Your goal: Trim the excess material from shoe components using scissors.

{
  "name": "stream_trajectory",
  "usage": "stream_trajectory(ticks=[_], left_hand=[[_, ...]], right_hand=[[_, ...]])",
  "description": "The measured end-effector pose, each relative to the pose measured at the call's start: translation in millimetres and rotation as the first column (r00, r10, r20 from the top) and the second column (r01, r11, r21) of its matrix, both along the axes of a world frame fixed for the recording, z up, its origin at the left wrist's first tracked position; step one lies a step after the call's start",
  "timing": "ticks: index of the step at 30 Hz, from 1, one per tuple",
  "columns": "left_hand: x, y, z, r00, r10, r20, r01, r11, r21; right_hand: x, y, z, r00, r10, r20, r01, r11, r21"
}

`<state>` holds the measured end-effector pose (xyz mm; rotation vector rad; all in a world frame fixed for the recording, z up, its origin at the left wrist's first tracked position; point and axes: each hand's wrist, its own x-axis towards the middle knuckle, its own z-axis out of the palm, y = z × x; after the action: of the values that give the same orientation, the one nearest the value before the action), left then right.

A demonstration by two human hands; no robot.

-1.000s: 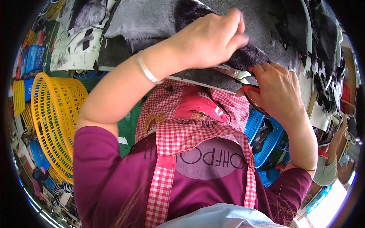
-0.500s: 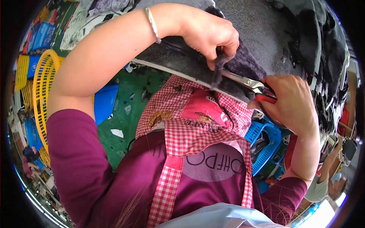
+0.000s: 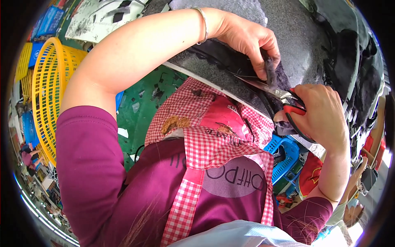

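Note:
My left hand [image 3: 253, 43], with a bracelet on its wrist, pinches a piece of dark purple-grey fur fabric [image 3: 281, 78] between thumb and fingers over the front part of the table. My right hand [image 3: 321, 113] grips scissors [image 3: 284, 95] with red and black handles. Their metal blades point left and lie at the fabric, just below my left fingertips. Whether the blades have fabric between them is hard to make out. A dark strip of the fabric hangs near the scissors at the table edge.
The grey worktable [image 3: 294, 37] has a pale edge in front of my apron. Lighter purple fur [image 3: 242, 9] lies farther back. Dark fabric pieces [image 3: 339, 57] are heaped at right. A yellow basket [image 3: 51, 99] stands at left, a blue basket [image 3: 284, 160] below the table. Scraps litter the green floor [image 3: 138, 119].
My left hand has shifted right and a little nearer with the fabric, closer to the scissors' pivot. My right hand and the scissors have moved slightly nearer and to the right.

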<state>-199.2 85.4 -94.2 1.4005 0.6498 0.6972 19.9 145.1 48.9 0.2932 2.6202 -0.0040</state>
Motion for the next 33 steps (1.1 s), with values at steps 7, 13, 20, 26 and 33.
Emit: stream_trajectory(ticks=[7,13,20,26,33], left_hand=[[-1.9,-5.5,-4.4,0.966,0.184,0.179,-0.179,0.983,-0.046],[-0.9,-6.8,-7.1,0.931,0.268,0.247,-0.261,0.963,-0.059],[1.7,-5.7,-7.4,0.884,0.316,0.345,-0.284,0.949,-0.139],[7.8,-2.0,-12.3,0.884,0.283,0.372,-0.284,0.957,-0.053],[13.2,-1.2,-10.1,0.887,0.268,0.376,-0.274,0.961,-0.038]], right_hand=[[-2.8,-11.8,4.2,0.998,-0.003,-0.058,0.009,0.995,0.097],[3.4,-14.5,-8.7,0.989,-0.009,-0.146,0.025,0.993,0.112],[17.4,-19.0,-36.9,0.958,-0.121,-0.261,0.121,0.993,-0.018],[17.5,-23.7,-47.4,0.945,-0.112,-0.308,0.118,0.993,0.001],[12.6,-11.7,-48.7,0.928,0.036,-0.371,0.003,0.995,0.105]])
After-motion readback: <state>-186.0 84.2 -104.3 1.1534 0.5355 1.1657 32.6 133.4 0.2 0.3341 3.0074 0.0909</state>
